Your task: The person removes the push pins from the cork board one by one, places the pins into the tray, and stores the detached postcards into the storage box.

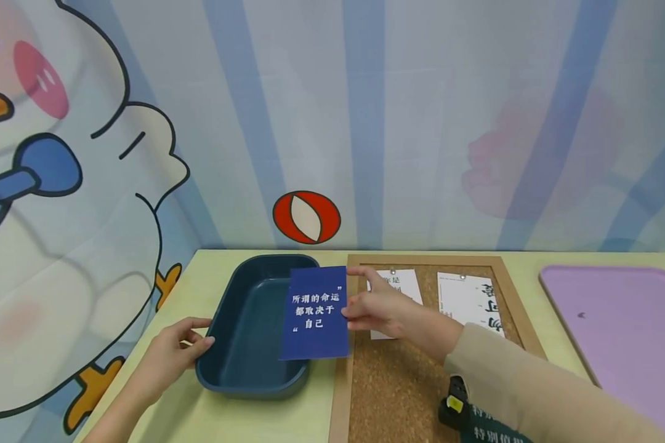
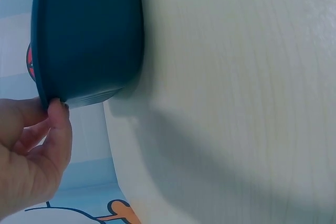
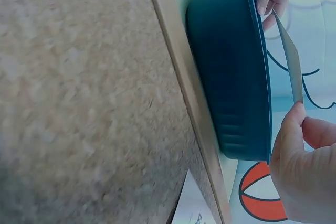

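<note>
A dark blue card (image 1: 316, 283) with white Chinese writing is held by my right hand (image 1: 385, 307), which pinches its right edge between thumb and fingers. The card overlaps the right side of a teal bin (image 1: 221, 320) in the head view. From the right wrist view, the same card (image 3: 291, 59) appears nearly edge-on, above the bin's rim. My left hand (image 1: 172, 351) grips the bin's left rim, thumb and fingers on either side of it. The left wrist view shows those fingertips at the corner of the bin's wall (image 2: 89, 30).
A wood-framed corkboard (image 1: 393, 381) lies right of the bin, with two white cards (image 1: 460, 301) pinned near its far end, partly behind my right arm. A dark green card (image 1: 490, 435) shows at the bottom edge. Further right is a purple tray (image 1: 620, 332). A printed curtain (image 1: 321, 123) stands behind the table.
</note>
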Action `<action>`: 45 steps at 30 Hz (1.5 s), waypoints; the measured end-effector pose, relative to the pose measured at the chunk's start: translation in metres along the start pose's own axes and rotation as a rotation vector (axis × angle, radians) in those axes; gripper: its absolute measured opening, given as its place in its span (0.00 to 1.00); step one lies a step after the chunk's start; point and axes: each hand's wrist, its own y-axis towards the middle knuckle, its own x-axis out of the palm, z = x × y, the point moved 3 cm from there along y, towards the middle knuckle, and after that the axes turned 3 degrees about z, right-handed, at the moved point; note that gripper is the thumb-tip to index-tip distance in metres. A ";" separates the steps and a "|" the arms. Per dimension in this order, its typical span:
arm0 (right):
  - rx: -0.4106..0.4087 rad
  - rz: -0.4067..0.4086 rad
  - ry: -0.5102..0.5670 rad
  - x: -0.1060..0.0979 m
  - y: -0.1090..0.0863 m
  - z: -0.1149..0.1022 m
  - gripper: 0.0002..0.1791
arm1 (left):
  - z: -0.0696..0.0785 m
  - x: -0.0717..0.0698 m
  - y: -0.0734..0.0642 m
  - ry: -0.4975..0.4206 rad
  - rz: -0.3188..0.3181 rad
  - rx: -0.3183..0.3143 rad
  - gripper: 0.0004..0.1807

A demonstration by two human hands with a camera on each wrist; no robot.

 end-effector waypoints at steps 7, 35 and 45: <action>0.017 0.005 0.013 0.013 0.007 0.001 0.41 | 0.001 0.000 0.001 0.055 0.010 0.030 0.22; 0.027 0.026 0.001 0.049 0.028 -0.004 0.40 | 0.000 0.001 0.000 0.045 0.025 0.022 0.20; 0.020 0.041 0.027 0.062 0.034 -0.002 0.39 | 0.001 0.002 0.000 0.070 0.037 0.007 0.20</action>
